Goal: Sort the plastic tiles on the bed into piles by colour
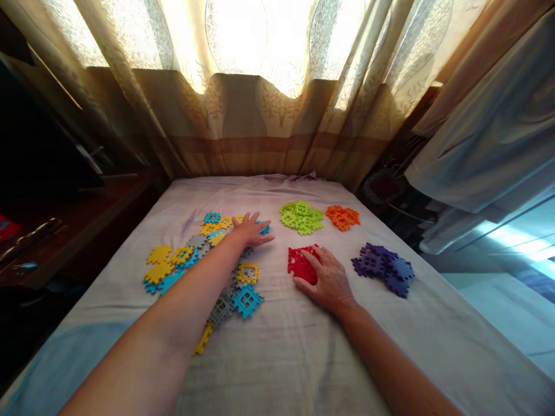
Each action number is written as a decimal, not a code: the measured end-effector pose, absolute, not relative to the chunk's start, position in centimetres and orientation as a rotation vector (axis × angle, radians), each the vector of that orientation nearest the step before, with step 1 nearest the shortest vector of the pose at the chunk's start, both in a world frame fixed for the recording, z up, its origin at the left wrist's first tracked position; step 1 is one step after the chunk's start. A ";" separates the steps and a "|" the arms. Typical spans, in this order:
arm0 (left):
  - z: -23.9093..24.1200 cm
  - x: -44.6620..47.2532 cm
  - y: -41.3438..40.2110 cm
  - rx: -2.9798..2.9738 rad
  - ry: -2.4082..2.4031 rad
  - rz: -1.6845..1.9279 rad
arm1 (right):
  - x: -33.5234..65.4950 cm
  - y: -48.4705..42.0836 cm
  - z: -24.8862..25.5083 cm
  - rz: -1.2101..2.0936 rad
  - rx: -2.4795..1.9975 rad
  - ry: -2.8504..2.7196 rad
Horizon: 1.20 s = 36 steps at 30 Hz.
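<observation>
My left hand point(252, 231) is stretched over the far right side of a mixed spread of interlocking plastic tiles, its fingers apart. A blue tile point(264, 227) shows beside its fingers. In that spread lie yellow tiles point(159, 254), grey tiles point(222, 306) and another blue tile point(247, 301), partly hidden under my left forearm. My right hand point(327, 280) rests with spread fingers on the right side of the red tiles point(300, 263), covering part of them. Whether its fingers grip any red tile cannot be seen.
Behind the red pile sit green tiles point(300, 217) and orange tiles point(342, 217). Purple tiles point(381, 267) lie to the right. All rest on a sheet-covered surface point(286, 358). A curtain point(260, 127) hangs behind, dark furniture point(130, 202) stands left, and cloth point(485, 127) hangs right.
</observation>
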State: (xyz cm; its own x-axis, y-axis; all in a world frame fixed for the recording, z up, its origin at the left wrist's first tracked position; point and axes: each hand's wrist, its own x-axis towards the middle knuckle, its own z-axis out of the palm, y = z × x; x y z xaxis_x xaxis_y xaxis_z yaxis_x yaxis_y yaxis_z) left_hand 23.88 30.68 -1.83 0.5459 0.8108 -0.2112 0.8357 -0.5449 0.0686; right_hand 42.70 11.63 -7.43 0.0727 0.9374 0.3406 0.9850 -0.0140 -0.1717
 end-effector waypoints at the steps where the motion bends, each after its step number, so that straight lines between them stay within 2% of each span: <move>1: -2.1 23.6 31.5 2.603 1.408 -0.254 | 42.7 11.7 -7.4 -0.171 -1.988 -1.919; 6: -3.2 20.9 33.7 2.591 1.369 -0.268 | 42.7 12.5 -7.5 -0.124 -1.912 -1.959; 13: -4.0 17.7 32.3 2.676 1.311 -0.126 | 41.6 15.2 -7.8 -0.103 -1.805 -2.015; 26: -4.4 13.7 27.3 2.752 1.405 0.002 | 35.2 24.8 -7.6 -0.074 -1.869 -1.905; 36: -4.9 13.7 26.5 2.724 1.418 0.114 | 33.2 33.4 -7.5 -0.090 -1.927 -1.900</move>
State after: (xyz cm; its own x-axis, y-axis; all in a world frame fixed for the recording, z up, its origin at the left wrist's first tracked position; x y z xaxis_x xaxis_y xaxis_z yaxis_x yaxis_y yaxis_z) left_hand 13.74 26.55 -4.85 0.5722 0.8194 0.0341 0.8143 -0.5726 0.0946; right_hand 33.17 33.36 -7.49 0.0591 0.9386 0.3400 0.9665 0.0314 -0.2547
